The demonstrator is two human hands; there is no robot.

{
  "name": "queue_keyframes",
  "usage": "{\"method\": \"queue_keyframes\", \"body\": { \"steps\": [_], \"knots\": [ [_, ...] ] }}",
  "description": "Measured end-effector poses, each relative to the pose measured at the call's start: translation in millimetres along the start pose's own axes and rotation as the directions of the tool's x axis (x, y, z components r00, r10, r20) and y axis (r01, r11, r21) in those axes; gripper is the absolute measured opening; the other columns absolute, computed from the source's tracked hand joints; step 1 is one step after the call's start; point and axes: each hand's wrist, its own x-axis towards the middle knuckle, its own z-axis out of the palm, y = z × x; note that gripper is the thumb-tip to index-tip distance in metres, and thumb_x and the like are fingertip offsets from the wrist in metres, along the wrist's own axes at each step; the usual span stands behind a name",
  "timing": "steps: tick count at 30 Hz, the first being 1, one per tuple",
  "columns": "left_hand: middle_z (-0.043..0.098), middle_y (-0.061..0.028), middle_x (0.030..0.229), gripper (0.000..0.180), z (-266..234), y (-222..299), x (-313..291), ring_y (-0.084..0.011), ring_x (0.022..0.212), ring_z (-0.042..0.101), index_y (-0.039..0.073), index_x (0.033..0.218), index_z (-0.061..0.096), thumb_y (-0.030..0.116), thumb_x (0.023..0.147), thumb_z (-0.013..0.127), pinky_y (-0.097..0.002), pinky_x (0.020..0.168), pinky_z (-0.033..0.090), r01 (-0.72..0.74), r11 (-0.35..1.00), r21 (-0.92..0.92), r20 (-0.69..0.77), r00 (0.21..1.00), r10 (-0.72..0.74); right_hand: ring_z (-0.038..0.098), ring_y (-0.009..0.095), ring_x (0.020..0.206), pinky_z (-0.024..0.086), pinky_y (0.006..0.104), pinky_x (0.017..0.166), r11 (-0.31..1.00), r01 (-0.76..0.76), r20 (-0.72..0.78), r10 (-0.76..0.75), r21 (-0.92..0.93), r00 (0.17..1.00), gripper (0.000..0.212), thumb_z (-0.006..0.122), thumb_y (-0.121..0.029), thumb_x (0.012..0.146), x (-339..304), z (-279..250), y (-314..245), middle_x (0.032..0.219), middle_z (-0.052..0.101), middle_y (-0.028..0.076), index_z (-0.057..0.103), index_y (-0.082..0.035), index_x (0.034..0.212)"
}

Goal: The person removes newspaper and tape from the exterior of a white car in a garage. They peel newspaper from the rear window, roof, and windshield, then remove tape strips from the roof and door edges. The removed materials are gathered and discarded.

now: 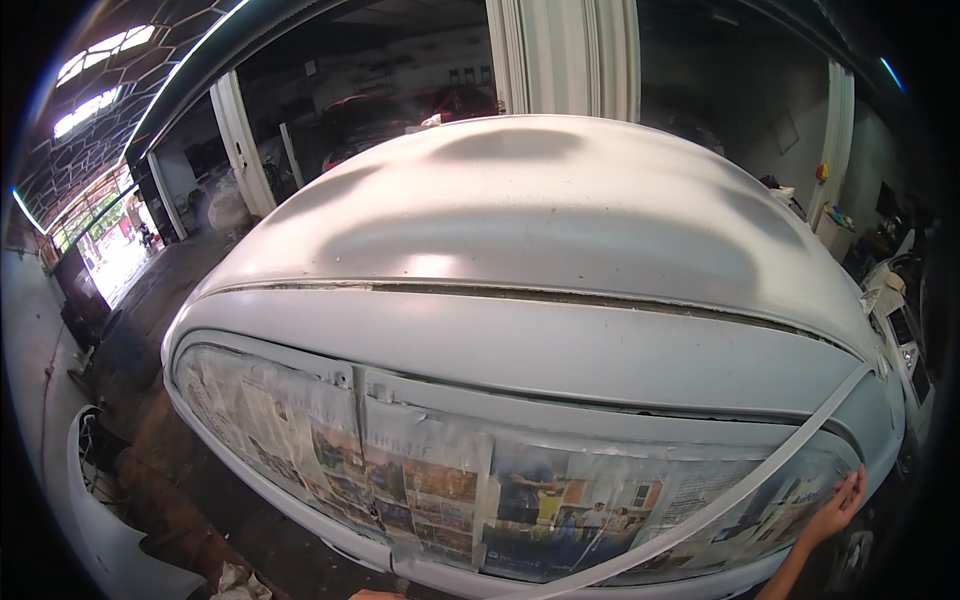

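A long pale strip of masking tape (720, 496) stretches from the right end of the car's roof edge down to the lower middle of the view. It passes in front of side windows masked with newspaper (560, 515). My right hand (846, 494) rests by the rear corner of the masked window, right of the strip, its fingers stretched out with nothing seen in them. Only a sliver of my left hand (375, 595) shows at the bottom edge, and its fingers are hidden. The strip's lower end runs out of view.
The car's roof (480, 225) is pale grey-white with darker patches, and a dark groove runs along its side. A loose white body panel (110, 540) stands on the floor at left. White pillars (565, 60) rise behind the car. Assorted items crowd the right side.
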Motion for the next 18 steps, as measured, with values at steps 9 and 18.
{"method": "queue_keyframes", "body": {
  "steps": [9,18],
  "knots": [
    [0.070,-0.0049,0.090,0.024,-3.5,-2.4,7.2,-0.0144,0.083,0.062,0.000,0.101,0.073,0.016,0.085,0.079,-0.0313,0.072,0.050,0.020,0.999,0.031,0.016,1.000,-0.021,0.047,0.007,0.078,0.042,0.0226,0.076,0.997,-0.004,0.019,0.002,0.081,1.000,0.034,0.055,-0.017,0.105,15.4,23.1,-11.6,0.091,0.056,-0.001,0.059,-0.001,0.134],
    [0.069,-0.0034,0.089,0.025,-24.6,3.0,15.0,-0.0127,0.081,0.062,0.001,0.100,0.073,0.015,0.082,0.082,-0.0297,0.070,0.050,0.134,0.988,0.074,0.053,0.989,-0.138,0.047,0.007,0.082,0.039,0.0208,0.077,0.996,0.089,-0.139,-0.091,-0.020,0.986,0.034,0.055,-0.020,0.105,33.2,6.0,-3.1,0.115,0.066,0.001,0.060,-0.002,0.134]
  ]
}}
